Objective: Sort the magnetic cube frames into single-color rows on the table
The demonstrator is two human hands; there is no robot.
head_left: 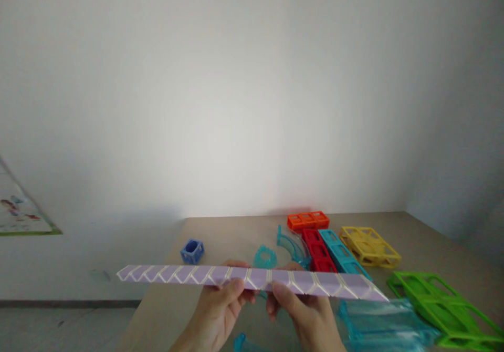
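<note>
A long, narrow purple strip (255,277) with white chevron-like lines is held up level above the table, its ends pointed. My left hand (220,302) grips it just left of the middle, thumb on the near face and fingers behind. Close beside it, my right hand (301,310) pinches the strip the same way. What the strip is made of or for, I cannot tell. Beyond the hands lie a turquoise toothed ring (265,256) and a clear blue curved track piece (293,247). Part of another blue piece (246,343) shows beneath the hands.
On the table (232,234) are a blue cube frame (192,250), an orange frame (308,220), red (318,249) and light-blue frames (342,252), a yellow frame (370,246), a green frame (443,307) and clear blue troughs (388,323). A white wall (236,105) stands behind.
</note>
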